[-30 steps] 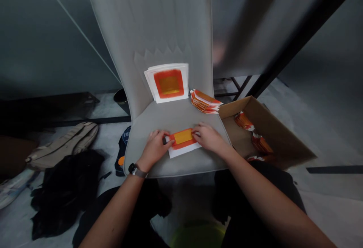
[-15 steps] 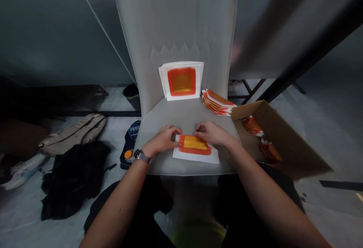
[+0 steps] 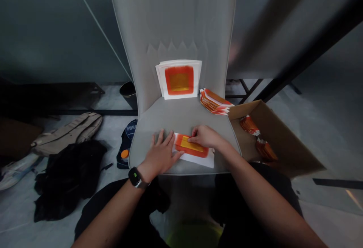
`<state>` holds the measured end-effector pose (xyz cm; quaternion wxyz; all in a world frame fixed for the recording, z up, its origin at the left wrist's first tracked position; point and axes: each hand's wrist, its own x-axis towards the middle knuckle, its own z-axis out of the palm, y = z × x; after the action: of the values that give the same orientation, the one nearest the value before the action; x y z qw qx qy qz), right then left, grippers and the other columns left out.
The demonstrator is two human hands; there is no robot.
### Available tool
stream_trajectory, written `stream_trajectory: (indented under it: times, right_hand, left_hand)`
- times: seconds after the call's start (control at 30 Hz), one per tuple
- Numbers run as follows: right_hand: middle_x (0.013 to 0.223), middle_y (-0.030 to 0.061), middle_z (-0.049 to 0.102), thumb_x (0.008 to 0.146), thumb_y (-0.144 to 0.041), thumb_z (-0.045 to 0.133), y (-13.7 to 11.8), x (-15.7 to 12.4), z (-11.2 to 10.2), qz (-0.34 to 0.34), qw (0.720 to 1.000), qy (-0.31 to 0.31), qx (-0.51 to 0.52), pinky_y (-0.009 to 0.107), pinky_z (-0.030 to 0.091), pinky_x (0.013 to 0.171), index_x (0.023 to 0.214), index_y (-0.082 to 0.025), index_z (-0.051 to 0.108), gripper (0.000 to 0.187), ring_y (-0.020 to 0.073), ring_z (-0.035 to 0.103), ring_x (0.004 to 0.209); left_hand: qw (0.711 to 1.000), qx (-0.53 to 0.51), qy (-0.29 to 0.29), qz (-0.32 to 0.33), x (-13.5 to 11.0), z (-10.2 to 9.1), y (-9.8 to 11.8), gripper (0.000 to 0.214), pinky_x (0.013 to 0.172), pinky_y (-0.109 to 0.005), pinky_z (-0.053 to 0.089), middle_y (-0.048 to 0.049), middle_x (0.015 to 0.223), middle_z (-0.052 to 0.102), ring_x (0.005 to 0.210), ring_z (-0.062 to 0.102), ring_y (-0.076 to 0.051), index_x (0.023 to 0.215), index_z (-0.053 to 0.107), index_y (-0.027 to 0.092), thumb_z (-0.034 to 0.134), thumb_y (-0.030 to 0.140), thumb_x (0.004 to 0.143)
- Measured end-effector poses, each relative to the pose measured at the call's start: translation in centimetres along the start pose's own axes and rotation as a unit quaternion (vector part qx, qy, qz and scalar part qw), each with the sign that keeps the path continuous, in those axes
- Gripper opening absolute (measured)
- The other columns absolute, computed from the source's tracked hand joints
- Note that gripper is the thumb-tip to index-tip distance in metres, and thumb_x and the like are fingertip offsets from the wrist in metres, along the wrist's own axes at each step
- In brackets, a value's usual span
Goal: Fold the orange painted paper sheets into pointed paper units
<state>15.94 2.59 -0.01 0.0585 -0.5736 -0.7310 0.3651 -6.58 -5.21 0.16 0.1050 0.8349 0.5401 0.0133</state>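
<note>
A folded sheet of white paper (image 3: 198, 160) with a red and yellow printed square lies near the front of the grey chair seat (image 3: 176, 112). Flat on the seat at the sheet's left side, my left hand (image 3: 161, 157) has its fingers spread, with the thumb over the paper's lower left part. My right hand (image 3: 205, 136) is closed at the folded upper edge, its fingers curled and the thumb lying over the yellow area. Behind, a stack of unfolded printed sheets (image 3: 179, 79) leans against the backrest. A pile of folded sheets (image 3: 215, 101) rests at the seat's right side.
To the right of the chair stands an open cardboard box (image 3: 286, 142) holding folded bundles (image 3: 249, 125). On the floor at left are a beige bag (image 3: 68, 132), black cloth (image 3: 68, 180) and an orange-capped bottle (image 3: 124, 153). A dark bin (image 3: 129, 93) stands behind.
My left hand has gone from gripping the sheet's left edge to lying flat and spread beside it. The right hand has shifted left along the fold, and the sheet is slightly turned.
</note>
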Motion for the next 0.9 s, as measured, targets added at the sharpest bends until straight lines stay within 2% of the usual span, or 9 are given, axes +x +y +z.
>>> stream_trajectory:
  times: [0.17,0.27,0.4,0.5,0.57,0.63,0.7,0.77,0.9]
  right_hand:
    - [0.07,0.0013,0.071,0.082,-0.028,0.072,-0.5,0.7,0.5,-0.008,0.998,-0.024,0.063,0.023,0.036,0.05,0.075,-0.018,0.071,0.012,0.0126,0.059,0.06]
    - [0.064,-0.0003,0.068,0.083,-0.024,0.071,-1.1,1.1,0.9,-0.013,0.989,-0.024,0.143,0.02,0.037,0.048,0.073,-0.017,0.067,0.012,0.0107,0.058,0.055]
    - [0.044,-0.0058,0.055,0.09,-0.025,0.063,-0.9,1.3,0.7,0.05,0.964,-0.039,0.259,0.019,0.031,0.035,0.083,-0.019,0.061,0.009,0.0105,0.048,0.035]
    - [0.041,-0.0077,0.051,0.089,-0.024,0.065,-0.5,1.3,0.4,0.057,0.96,-0.066,0.265,0.018,0.03,0.032,0.088,-0.019,0.062,0.006,0.01,0.046,0.032]
    - [0.045,-0.0076,0.054,0.089,-0.027,0.067,-0.6,1.6,0.7,0.045,0.96,-0.059,0.269,0.018,0.03,0.031,0.096,-0.018,0.066,0.011,0.0088,0.044,0.032]
    - [0.057,-0.0039,0.065,0.089,-0.026,0.068,-1.0,2.2,1.4,0.043,0.956,-0.013,0.291,0.019,0.037,0.036,0.101,-0.017,0.07,0.015,0.0084,0.05,0.037]
    - [0.077,0.0028,0.075,0.087,-0.02,0.07,-1.5,3.0,2.3,0.04,0.945,0.039,0.322,0.019,0.05,0.05,0.1,-0.015,0.073,0.014,0.0105,0.063,0.053]
    - [0.092,0.0074,0.079,0.086,-0.014,0.069,-1.8,3.7,3.1,0.027,0.942,0.059,0.331,0.022,0.056,0.065,0.098,-0.014,0.076,0.014,0.0147,0.072,0.072]
    - [0.102,0.0069,0.08,0.088,-0.013,0.065,-1.6,3.6,3.5,-0.067,0.97,0.085,0.216,0.03,0.058,0.078,0.104,-0.018,0.079,0.023,0.0206,0.074,0.088]
  left_hand:
    - [0.999,-0.004,0.037,-0.039,0.8,-0.4,-1.2,0.049,0.114,-0.074,0.024,-0.0134,0.16,0.043,0.15,0.028,-0.047,0.141,0.057,0.022,0.044,0.052,0.103]
    - [0.994,-0.016,0.09,-0.06,1.4,-0.3,-2.2,0.047,0.116,-0.065,0.029,-0.0162,0.156,0.046,0.147,0.035,-0.041,0.139,0.056,0.018,0.053,0.045,0.101]
    - [0.986,-0.04,0.156,-0.05,1.8,-0.3,-2.7,0.043,0.114,-0.052,0.038,-0.0156,0.15,0.05,0.137,0.046,-0.032,0.142,0.054,0.019,0.053,0.035,0.101]
    - [0.992,-0.044,0.118,0.026,1.7,-0.1,-1.9,0.043,0.115,-0.051,0.037,-0.0113,0.154,0.05,0.141,0.044,-0.03,0.146,0.052,0.023,0.045,0.032,0.105]
    - [0.995,-0.039,0.079,0.056,1.5,0.3,-1.3,0.046,0.118,-0.053,0.034,-0.0099,0.157,0.047,0.146,0.039,-0.032,0.15,0.048,0.023,0.043,0.034,0.105]
    - [0.996,-0.033,0.051,0.061,1.4,0.6,-0.9,0.049,0.119,-0.056,0.031,-0.0093,0.161,0.044,0.149,0.035,-0.035,0.152,0.046,0.023,0.045,0.037,0.105]
    - [0.997,-0.034,0.041,0.06,1.3,0.6,-0.9,0.051,0.12,-0.056,0.031,-0.0091,0.162,0.041,0.15,0.034,-0.036,0.152,0.047,0.022,0.047,0.039,0.104]
    - [0.996,-0.04,0.041,0.061,1.3,0.5,-1.1,0.05,0.12,-0.054,0.031,-0.0098,0.162,0.041,0.15,0.034,-0.035,0.15,0.05,0.022,0.051,0.039,0.103]
    - [0.995,-0.048,0.079,0.034,1.5,0.1,-1.6,0.041,0.117,-0.049,0.035,-0.0112,0.153,0.053,0.144,0.043,-0.031,0.141,0.058,0.02,0.05,0.033,0.103]
